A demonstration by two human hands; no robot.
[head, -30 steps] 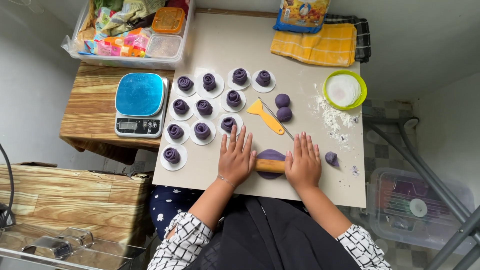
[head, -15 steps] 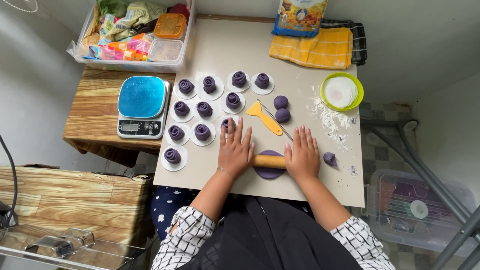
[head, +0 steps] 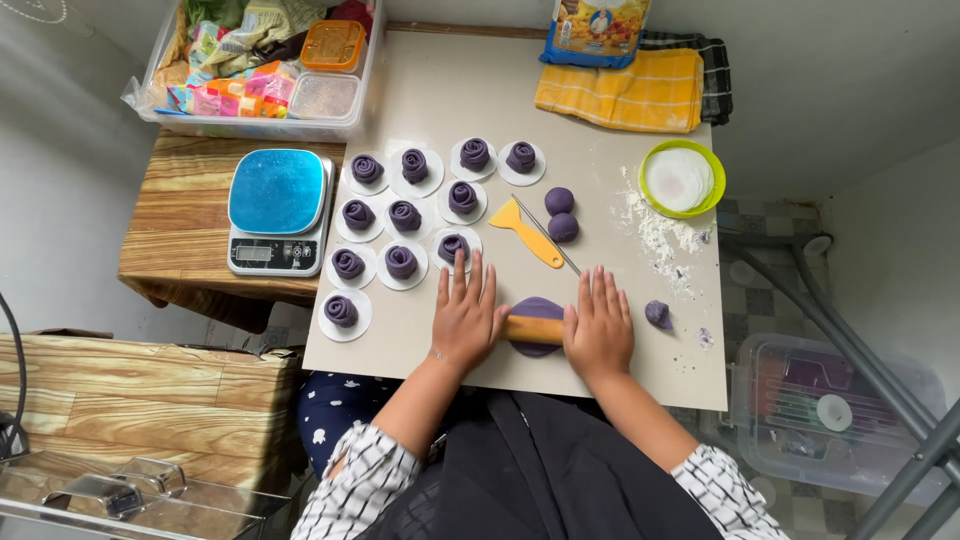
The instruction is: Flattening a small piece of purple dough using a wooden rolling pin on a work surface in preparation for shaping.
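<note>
Both my hands press flat on a wooden rolling pin (head: 533, 329) that lies across a flattened piece of purple dough (head: 537, 307) on the beige board (head: 420, 350). My left hand (head: 466, 314) covers the pin's left end, my right hand (head: 598, 327) its right end, fingers spread. Several purple rose-shaped dough pieces (head: 404, 216) sit on white paper rounds to the left. Two purple dough balls (head: 561, 214) and a yellow scraper (head: 527, 229) lie just beyond my hands. A small dough lump (head: 659, 314) rests to the right.
A blue kitchen scale (head: 277, 209) stands on a wooden side table at left. A green bowl of flour (head: 682, 179) and spilled flour are at right. A yellow cloth (head: 630, 90), a snack bag and a clear bin of packets (head: 266, 66) sit at the back.
My hands and the rolling pin have moved back and forth over the purple dough, which has spread flatter and wider beneath the pin.
</note>
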